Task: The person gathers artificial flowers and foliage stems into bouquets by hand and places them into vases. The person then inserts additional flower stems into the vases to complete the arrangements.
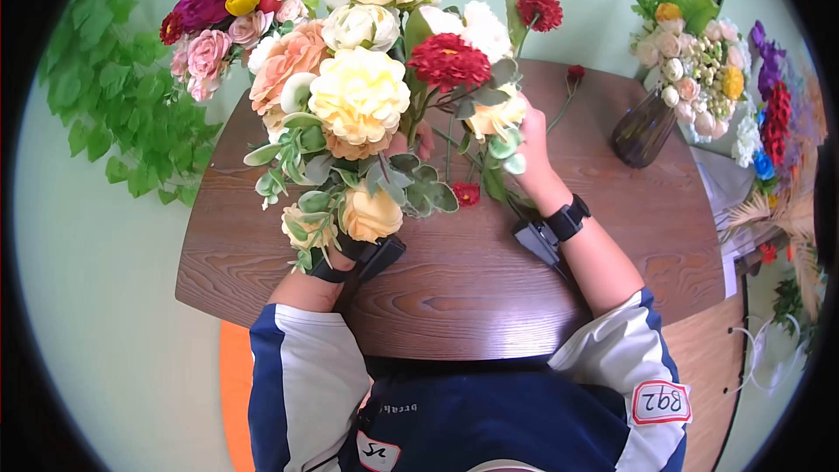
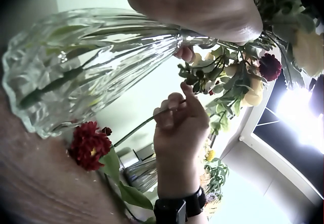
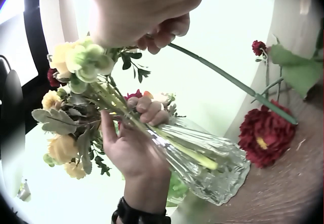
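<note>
My left hand grips the neck of a ribbed clear glass vase, its fingers wrapped around the glass. A full bouquet stands in the vase, with a large pale yellow flower, a red flower and white blooms above. At the bouquet's right side my right hand pinches a long green stem, whose cut end slants down towards the table. A cream-yellow flower sits against that hand; which bloom the stem carries, I cannot tell. One red flower lies on the table close to the vase's base.
The dark wooden table has a curved front edge. At its back right stands a dark vase of pale and yellow flowers. Another red flower lies towards the back. Leafy greenery hangs at left; more colourful flowers stand far right.
</note>
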Demonstrator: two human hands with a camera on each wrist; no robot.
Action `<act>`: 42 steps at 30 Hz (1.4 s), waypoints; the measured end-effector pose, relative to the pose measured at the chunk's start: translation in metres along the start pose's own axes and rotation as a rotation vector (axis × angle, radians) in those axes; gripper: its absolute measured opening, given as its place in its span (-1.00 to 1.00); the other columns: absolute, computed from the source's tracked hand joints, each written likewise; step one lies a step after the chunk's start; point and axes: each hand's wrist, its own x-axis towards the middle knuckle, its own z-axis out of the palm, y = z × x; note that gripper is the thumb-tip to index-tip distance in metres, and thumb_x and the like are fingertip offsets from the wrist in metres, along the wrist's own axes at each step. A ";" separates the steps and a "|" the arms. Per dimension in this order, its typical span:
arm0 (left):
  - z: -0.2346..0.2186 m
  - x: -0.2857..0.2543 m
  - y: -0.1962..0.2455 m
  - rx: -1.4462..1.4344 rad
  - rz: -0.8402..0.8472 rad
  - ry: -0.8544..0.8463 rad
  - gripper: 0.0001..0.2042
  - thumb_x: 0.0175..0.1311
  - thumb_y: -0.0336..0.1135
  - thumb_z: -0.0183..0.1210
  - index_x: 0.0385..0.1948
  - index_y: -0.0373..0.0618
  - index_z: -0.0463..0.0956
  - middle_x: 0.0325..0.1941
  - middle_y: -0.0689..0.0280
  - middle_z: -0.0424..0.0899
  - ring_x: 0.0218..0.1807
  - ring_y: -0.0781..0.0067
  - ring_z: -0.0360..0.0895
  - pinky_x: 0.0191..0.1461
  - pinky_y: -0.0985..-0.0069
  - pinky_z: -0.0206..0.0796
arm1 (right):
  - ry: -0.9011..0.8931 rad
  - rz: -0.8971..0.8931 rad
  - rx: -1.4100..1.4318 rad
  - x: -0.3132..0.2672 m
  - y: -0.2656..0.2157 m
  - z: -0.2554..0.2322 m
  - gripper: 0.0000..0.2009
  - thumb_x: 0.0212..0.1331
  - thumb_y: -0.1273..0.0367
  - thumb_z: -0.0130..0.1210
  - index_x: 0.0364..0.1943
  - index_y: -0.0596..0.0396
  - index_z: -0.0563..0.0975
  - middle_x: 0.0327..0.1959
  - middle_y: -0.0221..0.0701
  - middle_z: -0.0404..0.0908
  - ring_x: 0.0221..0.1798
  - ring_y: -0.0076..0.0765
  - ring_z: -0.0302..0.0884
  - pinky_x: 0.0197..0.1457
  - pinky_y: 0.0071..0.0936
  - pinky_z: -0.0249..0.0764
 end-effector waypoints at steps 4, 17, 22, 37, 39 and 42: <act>0.000 0.001 -0.009 -0.043 0.051 -0.068 -0.66 0.34 -0.05 -0.26 -0.29 -0.17 0.30 -0.47 0.28 0.40 -0.40 0.53 0.31 -0.29 0.60 0.16 | 0.046 0.107 -0.046 0.015 -0.004 -0.012 -0.85 0.21 0.45 -0.08 -0.23 0.23 0.46 -0.63 -0.42 0.47 -0.58 -0.66 0.33 -0.48 -0.60 0.32; 0.017 -0.026 0.011 -0.046 -0.007 0.110 -0.60 0.28 -0.05 -0.11 -0.10 -0.24 0.29 -0.29 0.25 0.41 -0.27 0.48 0.33 -0.23 0.50 0.21 | -0.018 -0.450 0.323 0.021 -0.160 -0.060 -0.76 0.33 0.35 -0.25 -0.17 0.28 0.37 -0.56 -0.31 0.46 -0.51 -0.46 0.30 -0.38 -0.53 0.23; 0.031 -0.024 0.013 0.234 0.040 0.161 -0.63 0.35 -0.10 -0.20 -0.02 -0.22 0.25 -0.21 0.25 0.44 -0.18 0.50 0.36 -0.14 0.47 0.23 | -0.169 -0.332 0.244 0.018 -0.156 -0.046 -0.80 0.30 0.34 -0.17 -0.31 0.23 0.38 -0.64 -0.33 0.42 -0.63 -0.53 0.29 -0.57 -0.63 0.19; -0.001 -0.041 -0.044 0.734 0.102 0.152 -0.77 0.33 -0.43 -0.20 -0.02 -0.17 0.30 -0.07 0.27 0.46 -0.05 0.49 0.40 0.04 0.47 0.24 | -0.296 -0.181 -0.164 0.017 -0.156 -0.038 -0.87 0.14 0.66 -0.12 -0.28 0.27 0.43 -0.38 -0.35 0.55 -0.46 -0.60 0.43 -0.39 -0.68 0.38; -0.019 -0.045 -0.070 1.265 0.402 0.197 -0.79 0.25 -0.53 -0.14 -0.09 -0.20 0.35 -0.16 0.27 0.48 -0.14 0.49 0.43 -0.08 0.53 0.30 | -0.266 -0.237 -0.249 0.018 -0.155 -0.038 -0.87 0.14 0.66 -0.13 -0.28 0.28 0.42 -0.38 -0.34 0.55 -0.46 -0.60 0.44 -0.39 -0.69 0.39; 0.028 -0.025 -0.014 0.541 0.011 0.195 -0.83 0.29 -0.48 -0.14 -0.16 -0.22 0.38 -0.36 0.29 0.51 -0.31 0.50 0.45 -0.19 0.58 0.31 | -0.123 -0.278 -0.132 0.018 -0.159 -0.036 -0.85 0.16 0.65 -0.17 -0.23 0.31 0.40 -0.40 -0.32 0.50 -0.50 -0.59 0.40 -0.44 -0.72 0.35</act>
